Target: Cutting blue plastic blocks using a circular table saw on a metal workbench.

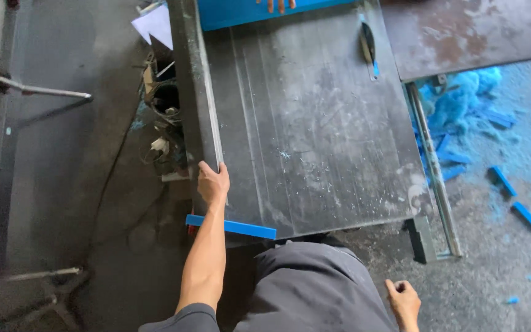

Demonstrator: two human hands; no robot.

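My left hand rests on the near end of the metal fence rail, a long grey bar that runs along the left edge of the saw table. My fingers are curled together over the end of the rail and they grip it; the thumb lies on the table side. My right hand hangs low beside my leg, above the floor, with the fingers folded loosely into the palm, and it holds nothing that I can see.

The table top is dark steel, flat, scratched and dusty, with pale marks and small blue crumbs on it. Straight grooves run along its length. Near the far right part the round saw blade stands out of its slot, thin and dark. Just under my left forearm a narrow blue strip lies along the near edge of the table; it is smooth, straight and looks like plastic. At the far end a wide blue board lies flat on the table, and the fingers of another person press on it.

To the right, the concrete floor is covered with blue shavings, soft and fluffy, and several short blue offcuts lie well apart among the dust. A thin metal rod runs along the right side of the table. To the left, below the rail, I see tangled cables and small parts, and a white sheet of paper behind them.
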